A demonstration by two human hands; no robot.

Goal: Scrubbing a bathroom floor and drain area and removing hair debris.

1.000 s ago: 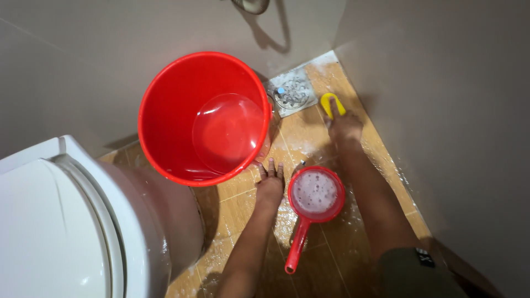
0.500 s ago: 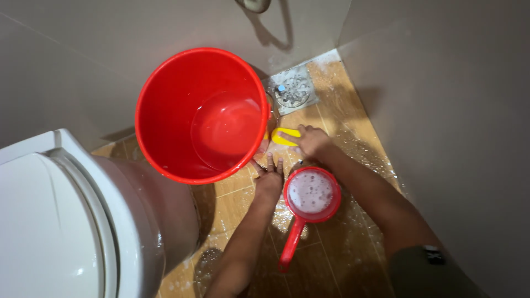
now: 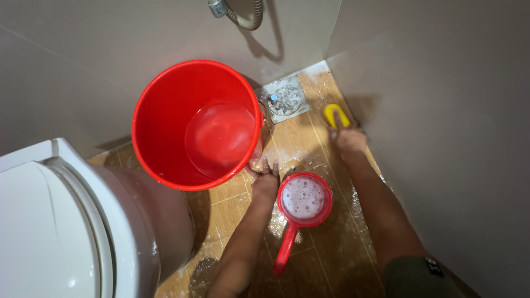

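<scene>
Scrubbing the wet bathroom floor by the corner wall.

My right hand (image 3: 349, 139) is closed around a yellow brush (image 3: 336, 115) pressed to the tiled floor (image 3: 298, 138) near the drain grate (image 3: 284, 100). My left hand (image 3: 266, 177) lies flat, fingers spread, between the red bucket (image 3: 160, 132) and the foam-filled red dipper (image 3: 302, 200).

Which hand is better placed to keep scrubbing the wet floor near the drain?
The right hand: it holds the yellow scrubber on the floor beside the drain. The left hand lies flat on the tiles, empty.
</scene>
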